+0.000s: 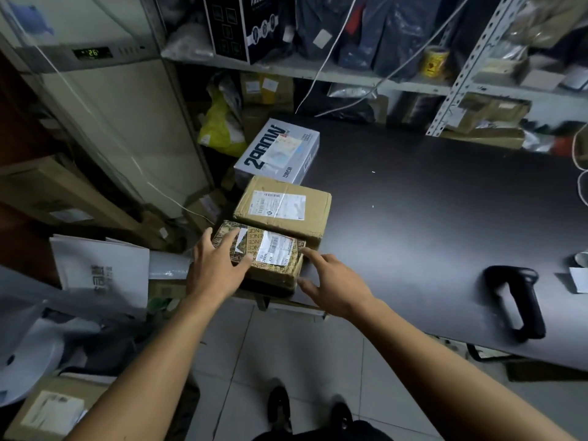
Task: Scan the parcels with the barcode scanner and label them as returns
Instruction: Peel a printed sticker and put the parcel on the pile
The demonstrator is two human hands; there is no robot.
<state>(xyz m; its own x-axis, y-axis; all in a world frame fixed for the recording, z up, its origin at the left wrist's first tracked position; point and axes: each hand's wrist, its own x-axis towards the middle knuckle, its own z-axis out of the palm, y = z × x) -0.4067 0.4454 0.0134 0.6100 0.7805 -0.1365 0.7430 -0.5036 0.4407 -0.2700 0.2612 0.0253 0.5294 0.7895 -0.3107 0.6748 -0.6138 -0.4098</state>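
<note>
Three parcels lie in a row along the left end of the dark table (429, 202). Nearest me is a small printed brown parcel (273, 265) with a white shipping label. Behind it sits a plain cardboard parcel (283, 208), then a white box (280, 151) printed "2900W". My left hand (216, 265) rests flat on the small parcel's left half, fingers spread. My right hand (331, 284) is beside the parcel's right edge, fingers straight, forefinger touching its corner. The black barcode scanner (518, 300) lies on the table to the right, away from both hands.
Metal shelves (318, 71) behind the table hold bags, boxes and a yellow tape roll (434, 62). White cables (321, 71) hang down to the table. Paper slips (577, 278) lie at the right edge. Boxes and grey mail bags (101, 272) crowd the floor at left.
</note>
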